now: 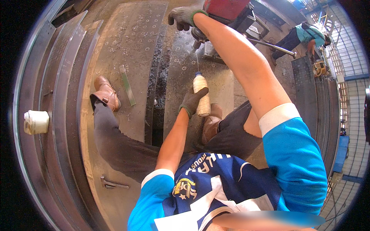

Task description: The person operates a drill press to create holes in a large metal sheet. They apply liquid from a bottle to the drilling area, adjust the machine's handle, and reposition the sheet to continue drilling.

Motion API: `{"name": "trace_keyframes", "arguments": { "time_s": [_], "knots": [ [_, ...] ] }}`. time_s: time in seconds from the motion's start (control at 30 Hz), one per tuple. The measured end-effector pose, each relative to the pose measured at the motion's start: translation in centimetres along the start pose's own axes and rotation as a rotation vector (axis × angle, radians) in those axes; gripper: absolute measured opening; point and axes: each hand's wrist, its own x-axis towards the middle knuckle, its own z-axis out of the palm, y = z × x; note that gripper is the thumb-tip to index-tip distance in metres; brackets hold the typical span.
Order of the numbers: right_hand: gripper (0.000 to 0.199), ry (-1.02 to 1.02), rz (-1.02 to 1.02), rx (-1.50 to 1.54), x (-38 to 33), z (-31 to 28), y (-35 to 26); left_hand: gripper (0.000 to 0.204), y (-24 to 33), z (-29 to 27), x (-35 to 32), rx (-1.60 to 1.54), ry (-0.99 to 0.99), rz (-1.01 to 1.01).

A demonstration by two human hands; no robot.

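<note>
My left hand (194, 101), in a dark glove, is closed round a cream squeeze bottle (200, 92) with a blue cap. A thin stream of liquid rises from its nozzle toward the dark tool end (197, 40) of a red machine (225, 8). My right hand (182, 18), in a grey glove with a green cuff, is beside this machine, above the metal plate (181, 57). Its fingers hang loosely bent and apart, with nothing visible in them. Part of the machine is hidden behind my right forearm.
A metal bar (275, 48) sticks out from the machine. A flat strip (127, 85) lies near my left boot (106, 93), and a tool (114, 183) farther back. Steel beams (63, 82) line the left, with a white container (36, 122). A person (308, 36) bends over at the far right.
</note>
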Motion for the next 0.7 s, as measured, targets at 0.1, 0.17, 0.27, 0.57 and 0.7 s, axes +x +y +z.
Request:
{"name": "trace_keyframes", "arguments": {
  "time_s": [0.1, 0.17, 0.27, 0.57, 0.7],
  "knots": [
    [0.054, 0.018, -0.066, -0.054, 0.2, 0.1, 0.0, 0.065, -0.3, -0.1, 0.2, 0.028, 0.015, 0.003],
    [0.055, 0.001, 0.017, 0.049, 0.3, 0.2, 0.0, 0.065, -0.5, -0.2, 0.3, 0.006, 0.017, 0.012],
    [0.059, 0.014, 0.019, 0.04, 0.3, 0.3, 0.2, 0.065, -0.5, -0.2, 0.4, 0.043, -0.003, 0.05],
    [0.06, 0.026, 0.004, 0.077, 1.0, 1.1, 0.5, 0.067, -0.5, -0.1, 0.4, 0.067, -0.001, 0.045],
    [0.058, 0.017, -0.063, -0.02, 0.5, 1.5, 0.3, 0.067, -1.2, -0.2, -0.1, 0.01, 0.014, 0.059]
  ]
}}
